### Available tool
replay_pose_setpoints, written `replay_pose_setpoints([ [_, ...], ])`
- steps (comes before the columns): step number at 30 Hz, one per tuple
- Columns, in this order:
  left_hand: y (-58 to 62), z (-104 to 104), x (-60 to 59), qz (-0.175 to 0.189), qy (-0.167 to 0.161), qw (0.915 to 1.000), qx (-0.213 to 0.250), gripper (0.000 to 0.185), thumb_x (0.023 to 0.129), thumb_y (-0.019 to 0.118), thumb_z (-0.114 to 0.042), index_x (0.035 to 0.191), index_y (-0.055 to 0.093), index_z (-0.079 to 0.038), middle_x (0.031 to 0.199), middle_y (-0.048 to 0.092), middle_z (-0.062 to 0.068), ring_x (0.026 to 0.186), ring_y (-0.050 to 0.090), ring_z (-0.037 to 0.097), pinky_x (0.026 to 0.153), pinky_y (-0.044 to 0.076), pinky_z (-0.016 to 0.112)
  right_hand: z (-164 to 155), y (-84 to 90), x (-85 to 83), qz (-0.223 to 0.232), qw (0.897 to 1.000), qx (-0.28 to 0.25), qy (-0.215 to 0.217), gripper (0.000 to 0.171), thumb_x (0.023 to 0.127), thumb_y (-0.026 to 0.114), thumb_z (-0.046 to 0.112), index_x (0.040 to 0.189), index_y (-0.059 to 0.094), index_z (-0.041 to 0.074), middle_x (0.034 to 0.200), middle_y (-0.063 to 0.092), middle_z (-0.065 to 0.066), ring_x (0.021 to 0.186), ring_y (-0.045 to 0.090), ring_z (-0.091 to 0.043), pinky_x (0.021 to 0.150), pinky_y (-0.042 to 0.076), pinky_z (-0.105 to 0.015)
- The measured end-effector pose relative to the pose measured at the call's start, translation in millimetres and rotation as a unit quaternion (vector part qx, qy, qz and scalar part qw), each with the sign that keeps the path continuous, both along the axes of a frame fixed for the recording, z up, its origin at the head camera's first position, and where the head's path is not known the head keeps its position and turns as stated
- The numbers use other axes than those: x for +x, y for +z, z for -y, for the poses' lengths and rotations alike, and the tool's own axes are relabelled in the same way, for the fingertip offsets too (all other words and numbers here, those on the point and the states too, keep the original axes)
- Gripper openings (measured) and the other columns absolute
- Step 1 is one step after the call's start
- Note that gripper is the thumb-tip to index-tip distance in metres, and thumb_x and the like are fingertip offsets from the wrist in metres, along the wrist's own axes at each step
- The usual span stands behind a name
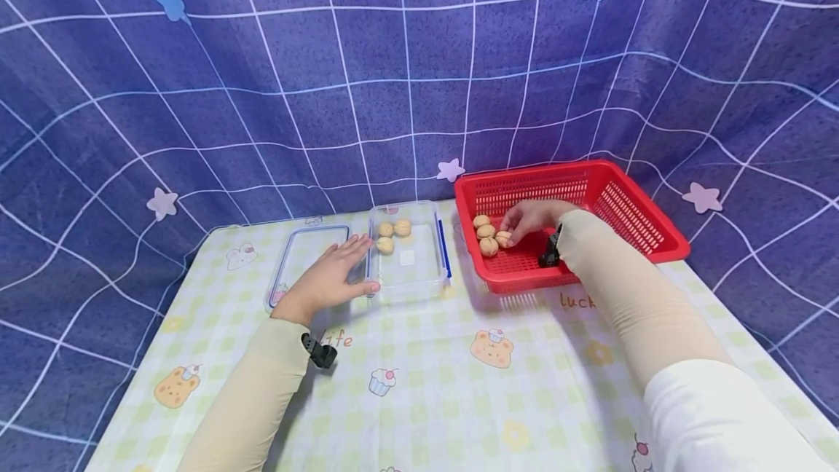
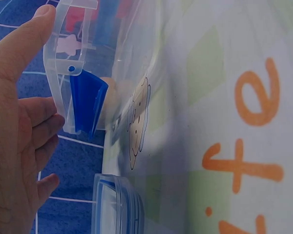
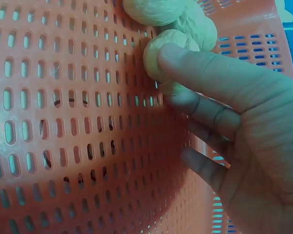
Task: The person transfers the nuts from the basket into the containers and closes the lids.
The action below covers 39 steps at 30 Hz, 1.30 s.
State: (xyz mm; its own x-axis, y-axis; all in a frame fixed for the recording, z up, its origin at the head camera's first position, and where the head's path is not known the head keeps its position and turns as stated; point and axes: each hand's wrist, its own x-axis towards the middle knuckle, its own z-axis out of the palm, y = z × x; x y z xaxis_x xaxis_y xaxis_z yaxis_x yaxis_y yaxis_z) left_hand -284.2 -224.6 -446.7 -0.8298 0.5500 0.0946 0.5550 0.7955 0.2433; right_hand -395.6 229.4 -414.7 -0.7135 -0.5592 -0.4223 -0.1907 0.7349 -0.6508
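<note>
Inside the red basket [image 1: 590,253], my right hand [image 1: 534,217] pinches a walnut [image 1: 503,239] between thumb and fingers. In the right wrist view the thumb presses on that walnut [image 3: 154,61], which sits against other walnuts [image 3: 195,24]. More walnuts [image 1: 485,231] lie at the basket's left side. My left hand [image 1: 334,275] is spread with straight fingers at the left side of a clear plastic box [image 1: 426,282]. Its thumb and fingertips touch the box's rim [image 2: 51,44] in the left wrist view. Three walnuts [image 1: 385,245] rest inside the box.
Left of the box, partly beneath my left hand, lies a clear lid [image 1: 282,268] with a blue seal. A blue clip flap [image 1: 444,250] hangs at the box's right side. A checked cloth [image 1: 419,414] covers the table, with a blue curtain [image 1: 419,115] behind.
</note>
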Motion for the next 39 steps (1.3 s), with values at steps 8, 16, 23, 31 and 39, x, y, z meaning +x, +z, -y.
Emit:
replay_pose_setpoints([
  [8,1.1,-0.4,0.8,-0.003,-0.002,1.0000,0.000,0.096,0.092,0.058,-0.066,0.161,0.025,-0.008,0.165,0.026,0.013,0.154,0.018,0.031,0.125,0.010,0.053,-0.8,2.8,-0.5,-0.008,1.000,0.012,-0.009,0.038,0.086,0.080,0.018,0.117,0.067,0.000,0.106,0.066,-0.005,0.101,0.052,-0.019,0.098,0.046,-0.043],
  [16,0.3,-0.5,-0.1,0.001,0.001,1.0000,0.001,0.097,0.091,0.058,-0.068,0.161,0.025,-0.008,0.166,0.026,0.011,0.154,0.018,0.030,0.125,0.011,0.054,-5.8,7.4,-7.6,-0.019,0.999,-0.023,-0.031,0.034,0.085,0.079,0.010,0.111,0.066,-0.006,0.093,0.069,0.000,0.086,0.057,-0.011,0.088,0.050,-0.032],
  [23,0.0,0.2,-0.1,-0.001,0.001,1.0000,0.002,0.096,0.091,0.060,-0.066,0.160,0.026,-0.008,0.165,0.027,0.012,0.154,0.019,0.032,0.124,0.011,0.055,-6.2,24.5,-6.1,-0.080,0.995,-0.032,-0.047,0.034,0.085,0.080,0.016,0.109,0.069,-0.004,0.093,0.070,-0.002,0.085,0.058,-0.013,0.084,0.051,-0.033],
  [31,2.3,-1.4,1.0,-0.001,0.008,0.9999,-0.011,0.097,0.090,0.059,-0.069,0.160,0.028,-0.008,0.165,0.028,0.011,0.154,0.019,0.030,0.125,0.008,0.055,-0.1,37.9,-7.2,-0.110,0.991,-0.033,-0.064,0.033,0.085,0.081,0.018,0.110,0.070,-0.001,0.098,0.071,-0.006,0.090,0.060,-0.016,0.088,0.051,-0.033],
  [39,2.6,-1.2,-0.6,-0.016,0.010,0.9993,-0.033,0.097,0.090,0.057,-0.070,0.159,0.031,-0.009,0.165,0.028,0.008,0.154,0.018,0.030,0.125,0.005,0.054,9.2,52.9,-9.4,-0.135,0.987,-0.047,-0.079,0.035,0.085,0.081,0.019,0.111,0.071,-0.002,0.098,0.072,-0.006,0.090,0.060,-0.016,0.087,0.050,-0.032],
])
